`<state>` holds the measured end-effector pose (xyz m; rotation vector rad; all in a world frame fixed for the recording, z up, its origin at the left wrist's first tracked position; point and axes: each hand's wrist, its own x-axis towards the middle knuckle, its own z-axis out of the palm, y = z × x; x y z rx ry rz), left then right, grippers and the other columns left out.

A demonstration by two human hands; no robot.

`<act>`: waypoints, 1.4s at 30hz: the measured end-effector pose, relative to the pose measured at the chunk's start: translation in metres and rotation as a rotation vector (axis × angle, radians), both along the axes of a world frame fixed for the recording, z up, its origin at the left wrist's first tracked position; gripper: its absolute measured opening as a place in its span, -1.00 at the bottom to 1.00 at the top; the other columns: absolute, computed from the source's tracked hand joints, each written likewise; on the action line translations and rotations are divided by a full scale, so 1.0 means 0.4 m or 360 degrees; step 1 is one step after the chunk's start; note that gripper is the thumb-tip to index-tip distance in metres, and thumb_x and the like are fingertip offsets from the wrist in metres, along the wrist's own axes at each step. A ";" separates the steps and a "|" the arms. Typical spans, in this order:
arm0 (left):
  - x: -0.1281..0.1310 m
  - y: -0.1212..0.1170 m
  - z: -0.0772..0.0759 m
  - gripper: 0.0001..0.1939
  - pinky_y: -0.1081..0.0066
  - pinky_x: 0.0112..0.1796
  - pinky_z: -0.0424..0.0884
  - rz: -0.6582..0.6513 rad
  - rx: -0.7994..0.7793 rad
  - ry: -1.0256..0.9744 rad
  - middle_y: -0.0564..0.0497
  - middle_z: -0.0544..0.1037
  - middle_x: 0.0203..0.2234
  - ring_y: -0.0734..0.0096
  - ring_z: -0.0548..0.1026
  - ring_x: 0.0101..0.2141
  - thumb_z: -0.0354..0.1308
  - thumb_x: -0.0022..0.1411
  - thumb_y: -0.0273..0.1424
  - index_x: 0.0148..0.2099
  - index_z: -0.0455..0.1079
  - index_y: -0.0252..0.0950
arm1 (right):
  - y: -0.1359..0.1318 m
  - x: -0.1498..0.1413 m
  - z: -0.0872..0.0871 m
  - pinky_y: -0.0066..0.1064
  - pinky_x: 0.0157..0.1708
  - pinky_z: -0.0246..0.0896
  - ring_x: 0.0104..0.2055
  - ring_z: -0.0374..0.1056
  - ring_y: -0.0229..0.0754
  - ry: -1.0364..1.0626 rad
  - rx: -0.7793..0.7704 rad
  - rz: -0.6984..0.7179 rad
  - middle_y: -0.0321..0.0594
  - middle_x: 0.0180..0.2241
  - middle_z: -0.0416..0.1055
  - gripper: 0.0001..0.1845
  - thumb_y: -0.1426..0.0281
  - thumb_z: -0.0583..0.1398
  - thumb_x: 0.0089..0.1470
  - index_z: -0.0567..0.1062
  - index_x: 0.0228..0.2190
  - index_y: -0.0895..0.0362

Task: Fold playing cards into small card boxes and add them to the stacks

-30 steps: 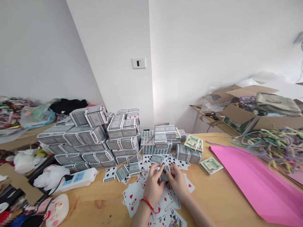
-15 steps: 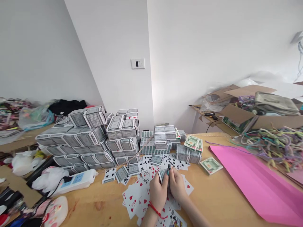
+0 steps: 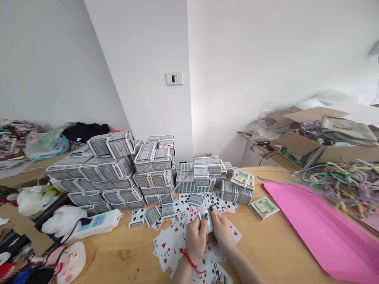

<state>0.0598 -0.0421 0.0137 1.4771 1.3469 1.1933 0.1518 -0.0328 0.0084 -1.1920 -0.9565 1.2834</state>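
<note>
Both my hands grip one playing card [image 3: 210, 225] with a patterned grey back, low over the table. My left hand [image 3: 196, 236], with a red string at the wrist, has its thumb on the card's face side nearest me. My right hand [image 3: 222, 228] pinches the card's other side. Whether more than one card is between the fingers I cannot tell. Beneath lie loose face-up playing cards [image 3: 166, 246] spread over the wood. Behind them are folded cards [image 3: 196, 199], and grey blocks made of folded cards [image 3: 109, 169] are stacked at the left.
Green card packs [image 3: 264, 207] sit right of the hands, beside a pink sheet [image 3: 314, 232]. A white power strip [image 3: 102, 224] lies at the left. Further right are a tangle of coloured pipe-cleaner-like strands [image 3: 340, 183] and an open cardboard box [image 3: 340, 152]. A glue gun [image 3: 265, 145] rests behind.
The card between my hands has turned, so more of its patterned back shows. My left thumb and right fingers have shifted slightly on it. The view has moved a little.
</note>
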 end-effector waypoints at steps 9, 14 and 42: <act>-0.015 -0.006 0.023 -0.63 0.53 -0.67 0.09 -0.0154 -0.0090 -0.0229 0.17 0.19 -0.83 0.56 0.16 -0.76 -0.05 0.13 -0.14 -0.58 0.18 -0.27 | 0.009 0.010 -0.003 -0.51 -0.78 -0.14 -0.77 -0.04 -0.35 0.0058 0.0027 -0.0032 -0.47 -0.77 0.05 -0.55 -0.06 0.02 -0.07 0.21 -0.57 0.08; -0.017 0.008 0.012 -0.55 0.52 -0.68 0.11 -0.0001 -0.0128 -0.0253 0.16 0.18 -0.85 0.56 0.15 -0.77 -0.08 0.12 -0.04 -0.61 0.18 -0.27 | 0.007 0.011 0.015 -0.51 -0.74 -0.14 -0.75 -0.06 -0.36 -0.0034 0.0120 0.0026 -0.46 -0.77 0.07 -0.56 -0.02 0.05 -0.06 0.29 -0.57 0.11; -0.100 0.074 -0.011 -0.74 0.40 -0.52 0.41 0.0021 -0.0288 -0.0209 0.08 0.40 -0.64 0.38 0.45 -0.57 -0.02 0.02 -0.32 -0.27 0.39 -0.31 | 0.031 0.047 -0.050 -0.20 0.01 -0.01 0.07 0.12 0.06 -0.2163 0.0391 -0.0148 -0.05 0.03 0.27 -0.41 0.19 0.00 0.05 0.21 0.07 0.24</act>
